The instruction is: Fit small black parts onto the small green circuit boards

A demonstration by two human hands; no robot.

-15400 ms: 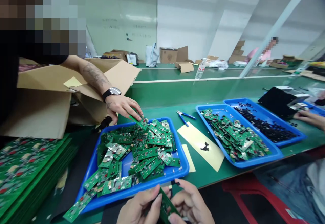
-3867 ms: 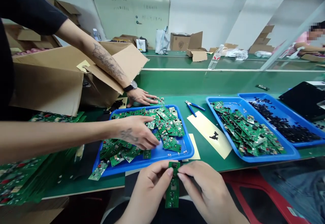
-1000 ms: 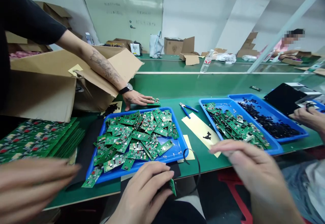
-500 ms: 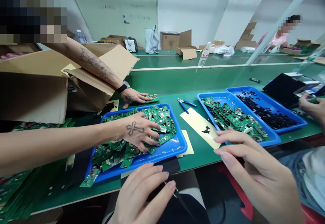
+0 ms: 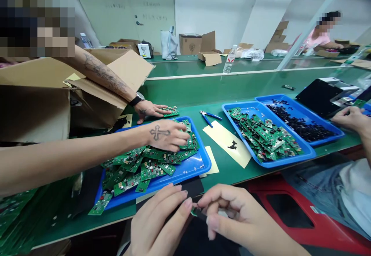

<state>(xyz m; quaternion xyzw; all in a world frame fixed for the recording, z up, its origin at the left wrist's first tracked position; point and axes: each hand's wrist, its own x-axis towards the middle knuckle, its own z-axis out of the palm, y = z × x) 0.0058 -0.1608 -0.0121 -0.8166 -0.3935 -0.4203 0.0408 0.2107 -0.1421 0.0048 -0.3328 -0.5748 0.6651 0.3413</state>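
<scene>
Down at the near edge of the tabletop, the left hand has its fingers clamped on a green piece, of which only a sliver shows, so I can't tell its full shape. The right hand is curled close beside it, thumb and forefinger at a dark strip; whether they grip it I can't tell. Held low and between both hands like that, the piece is probably being steadied for close fingerwork. Left of centre, a co-worker's tattooed hand is over green boards heaped in a blue tray, while the watch-wearing hand presses near a board beyond the far rim. Blue-handled cutters lie open on the tabletop between the trays, handy to reach, and yellow paper seems to keep a few black bits together. To the right, one tray holds more boards and another loose black parts. The far bottle has a red-marked label, the carton a printed emblem, and the wall panel faint writing; none reads clearly from here.
</scene>
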